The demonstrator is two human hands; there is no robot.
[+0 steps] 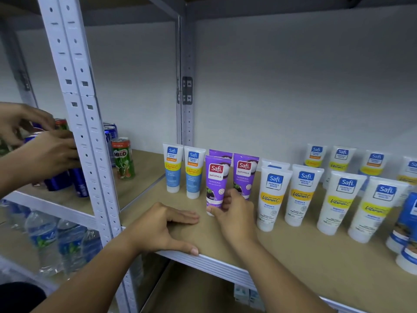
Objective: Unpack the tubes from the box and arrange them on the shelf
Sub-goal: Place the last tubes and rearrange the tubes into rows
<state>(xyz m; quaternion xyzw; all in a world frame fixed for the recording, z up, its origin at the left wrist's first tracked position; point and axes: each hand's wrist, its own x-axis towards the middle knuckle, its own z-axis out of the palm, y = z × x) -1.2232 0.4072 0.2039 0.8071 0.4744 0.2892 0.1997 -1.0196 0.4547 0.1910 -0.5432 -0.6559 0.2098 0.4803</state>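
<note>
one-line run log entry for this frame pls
stage: arranging on shelf | right hand: grips front purple tube, upright | left hand: flat on shelf edge, holds nothing | box: not in view

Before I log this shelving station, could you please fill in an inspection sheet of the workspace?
Surface: tan shelf board, white metal front edge.
Job's things: front purple tube upright; more purple tubes, blue-banded tubes and white tubes standing in rows. No box seen.
Clutter: blue containers at the right edge.
Hands: right hand grips the front purple tube's base; left hand rests flat on the shelf.
Cables: nothing seen.
Surroundings: another person's hands among drink cans in the left bay; water bottles below.
</note>
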